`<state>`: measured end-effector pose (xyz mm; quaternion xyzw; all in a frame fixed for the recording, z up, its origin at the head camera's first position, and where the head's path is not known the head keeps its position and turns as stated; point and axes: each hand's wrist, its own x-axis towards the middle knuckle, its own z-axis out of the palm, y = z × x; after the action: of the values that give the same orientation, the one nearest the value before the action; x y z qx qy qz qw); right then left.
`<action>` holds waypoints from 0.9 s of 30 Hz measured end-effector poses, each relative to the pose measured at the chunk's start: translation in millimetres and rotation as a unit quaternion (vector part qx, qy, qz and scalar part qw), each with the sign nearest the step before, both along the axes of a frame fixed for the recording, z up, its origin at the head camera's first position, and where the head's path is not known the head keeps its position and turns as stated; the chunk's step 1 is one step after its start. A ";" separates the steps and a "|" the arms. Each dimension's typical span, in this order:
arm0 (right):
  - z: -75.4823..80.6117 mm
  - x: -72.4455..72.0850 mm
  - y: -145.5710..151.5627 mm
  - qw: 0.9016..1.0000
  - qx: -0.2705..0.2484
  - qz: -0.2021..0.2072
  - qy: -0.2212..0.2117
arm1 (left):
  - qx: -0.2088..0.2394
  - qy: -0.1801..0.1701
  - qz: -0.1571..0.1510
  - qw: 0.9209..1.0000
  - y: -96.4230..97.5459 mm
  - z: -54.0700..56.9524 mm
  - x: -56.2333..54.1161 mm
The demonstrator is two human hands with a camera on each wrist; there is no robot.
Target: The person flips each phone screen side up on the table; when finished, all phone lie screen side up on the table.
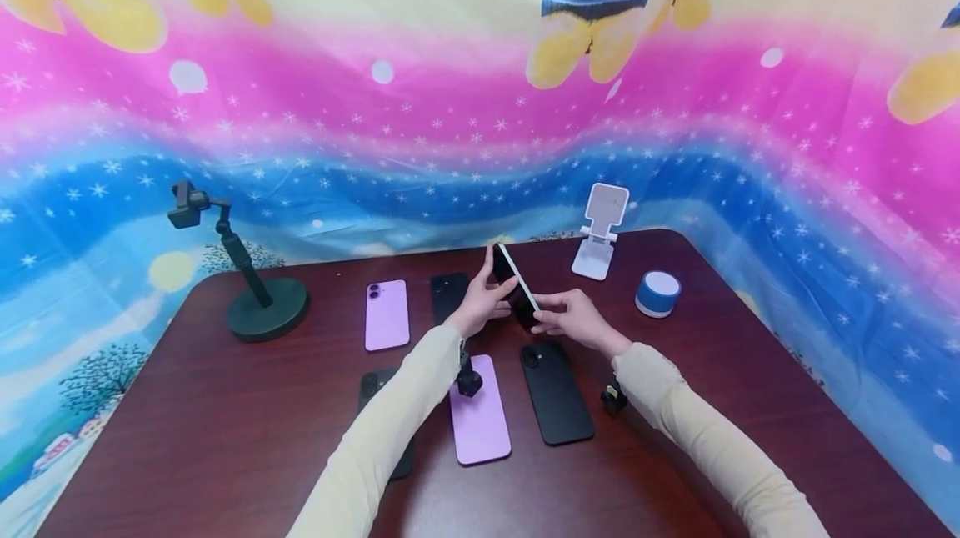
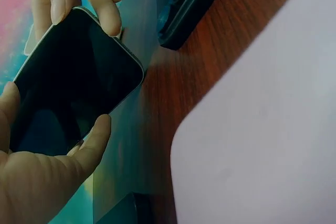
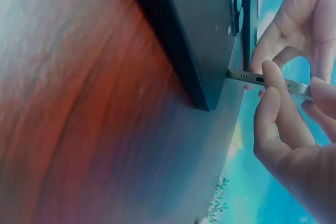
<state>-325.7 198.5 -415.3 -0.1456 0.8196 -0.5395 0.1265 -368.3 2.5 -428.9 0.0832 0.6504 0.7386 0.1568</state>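
Observation:
A smartphone (image 1: pixel 522 292) with a black screen and a pale edge is held up on a tilt over the back middle of the table. My left hand (image 1: pixel 480 302) grips it by its sides; in the left wrist view its thumb lies along one edge of the dark screen (image 2: pixel 79 77). At the phone's lower end, my right hand (image 1: pixel 579 319) pinches it with fingers and thumb. The right wrist view shows the narrow end with its port (image 3: pixel 259 78) between the fingertips. Beneath the hands lie a black phone (image 1: pixel 558 396) and a lilac phone (image 1: pixel 483 429), camera sides up.
Another lilac phone (image 1: pixel 387 317) and a black phone (image 1: pixel 447 296) lie farther back. My left sleeve partly covers a dark phone (image 1: pixel 371 386). A dark-based stand (image 1: pixel 270 313) rises at the left. On the right are a white folding stand (image 1: pixel 597 254) and a blue-and-white cylinder (image 1: pixel 657 296).

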 end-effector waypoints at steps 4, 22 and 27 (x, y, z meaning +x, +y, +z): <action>0.4 -0.4 -2.7 1.000 0.018 -0.017 0.017 | -0.019 0.018 0.008 1.000 -2.0 0.6 1.4; -4.0 -0.9 -1.4 0.997 0.041 -0.058 0.030 | -0.107 0.060 0.035 0.992 -12.8 -0.9 0.9; -5.1 -0.5 0.0 0.996 0.051 -0.069 0.018 | -0.093 0.040 0.033 0.994 -13.5 1.4 2.3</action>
<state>-326.2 198.5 -420.4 -0.0913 0.8562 -0.5019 0.0814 -366.0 -11.0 -427.5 0.0757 0.7243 0.6759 0.1132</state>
